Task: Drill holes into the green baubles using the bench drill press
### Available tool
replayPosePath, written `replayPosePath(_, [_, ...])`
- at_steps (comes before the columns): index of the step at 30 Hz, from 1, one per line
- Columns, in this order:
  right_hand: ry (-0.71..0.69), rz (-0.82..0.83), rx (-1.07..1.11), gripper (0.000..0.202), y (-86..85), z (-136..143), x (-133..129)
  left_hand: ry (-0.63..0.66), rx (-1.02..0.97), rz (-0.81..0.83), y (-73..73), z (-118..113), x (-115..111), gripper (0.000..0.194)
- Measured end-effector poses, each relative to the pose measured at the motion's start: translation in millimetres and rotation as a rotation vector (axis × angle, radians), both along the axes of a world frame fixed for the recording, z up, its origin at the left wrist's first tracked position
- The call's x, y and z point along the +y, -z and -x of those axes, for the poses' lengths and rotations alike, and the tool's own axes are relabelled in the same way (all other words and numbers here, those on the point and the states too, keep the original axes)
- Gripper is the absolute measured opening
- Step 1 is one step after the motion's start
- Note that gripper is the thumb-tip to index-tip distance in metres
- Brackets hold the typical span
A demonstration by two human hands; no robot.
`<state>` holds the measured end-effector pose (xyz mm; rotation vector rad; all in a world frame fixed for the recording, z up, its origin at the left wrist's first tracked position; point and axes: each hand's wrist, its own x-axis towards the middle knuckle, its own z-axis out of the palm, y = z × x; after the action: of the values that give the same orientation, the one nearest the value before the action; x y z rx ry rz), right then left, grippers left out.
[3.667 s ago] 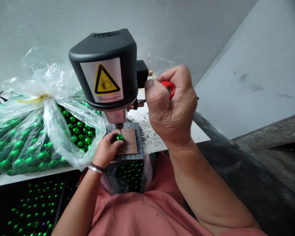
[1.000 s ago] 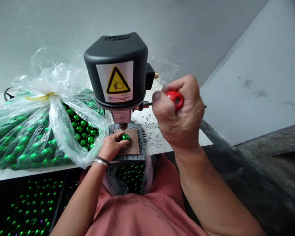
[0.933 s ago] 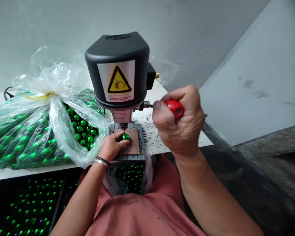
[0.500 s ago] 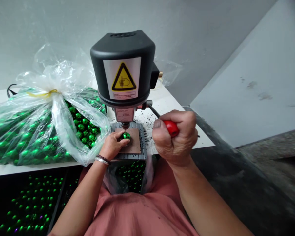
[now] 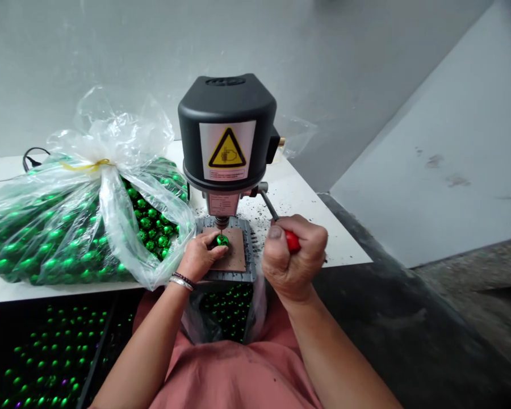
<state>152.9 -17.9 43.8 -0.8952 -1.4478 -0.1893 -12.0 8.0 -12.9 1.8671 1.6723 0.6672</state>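
Observation:
A black bench drill press [image 5: 227,136] with a yellow warning sticker stands on the table before me. My left hand [image 5: 199,254] pinches a shiny green ball [image 5: 222,241] between thumb and fingers, on a brown board [image 5: 235,255] over the grey drill base [image 5: 250,267]. The thin drill bit [image 5: 222,231] points straight down at the ball's top; whether it has entered the ball I cannot tell. My right hand [image 5: 296,255] is wrapped round the red knob [image 5: 292,241] of the drill press lever [image 5: 269,205], to the right of the machine.
A tied clear plastic bag [image 5: 114,227] full of green balls lies left of the drill, torn open at its side. Dark shavings [image 5: 262,218] litter the white table [image 5: 323,227]. More green balls [image 5: 227,309] sit in a bag below the table edge, others [image 5: 55,352] at lower left.
My right hand has pulled the lever's red knob a little lower and to the left. The ball stays pinched under the drill bit in my left hand. The whole view has shifted slightly.

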Motion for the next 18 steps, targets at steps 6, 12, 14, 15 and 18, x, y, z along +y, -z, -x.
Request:
replayPosePath(6, [-0.077,0.034,0.048,0.012,13.5,3,0,-0.005,-0.024,-0.026,3.4,1,0,0.043])
replayPosePath(12, [0.129,0.014,0.119,0.003,-36.2,8,5,-0.008,-0.057,-0.033,1.3,-2,-5,0.040])
replayPosePath(14, [0.168,0.077,0.135,0.009,-56.0,9,8,-0.053,-0.078,-0.018,-1.7,-1,-11,0.040])
replayPosePath(15, [0.175,0.107,0.142,0.011,-63.2,9,10,-0.072,-0.089,-0.004,-3.9,0,-15,0.041])
replayPosePath(18, [0.185,0.147,0.150,0.013,-72.4,9,13,-0.060,-0.111,0.033,-13.1,6,-29,0.042])
